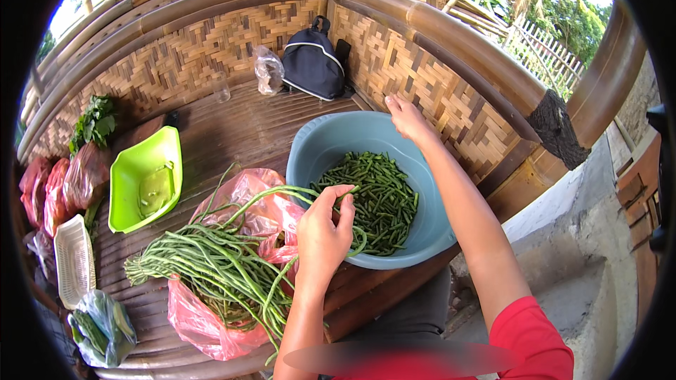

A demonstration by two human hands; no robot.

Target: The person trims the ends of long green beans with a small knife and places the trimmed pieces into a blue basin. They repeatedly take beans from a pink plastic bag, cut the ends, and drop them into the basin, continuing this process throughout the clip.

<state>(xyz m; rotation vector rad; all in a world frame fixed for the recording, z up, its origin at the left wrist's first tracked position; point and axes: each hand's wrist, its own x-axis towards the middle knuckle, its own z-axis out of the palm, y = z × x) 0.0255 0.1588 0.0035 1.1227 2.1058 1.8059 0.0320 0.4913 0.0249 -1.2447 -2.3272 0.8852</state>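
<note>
My left hand [325,229] pinches yardlong beans [288,189] between thumb and fingers, just over the near left side of a blue-grey plastic basin [354,126]. Inside the basin lies a heap of short cut bean pieces [377,195]. Over the basin's far right rim is my right hand [407,119], fingers curled; whether anything is in it cannot be seen. A large bundle of whole yardlong beans [211,258] spreads across a pink plastic bag [206,327] to the left, partly behind my left forearm.
A lime-green tub [120,190] holds a few green scraps. Farther left are red plastic bags [87,177] with leafy greens [97,121], a white basket [74,274] and bagged green vegetables [103,330]. A dark backpack [314,66] and clear plastic bag [269,71] sit by the woven bamboo wall [211,47].
</note>
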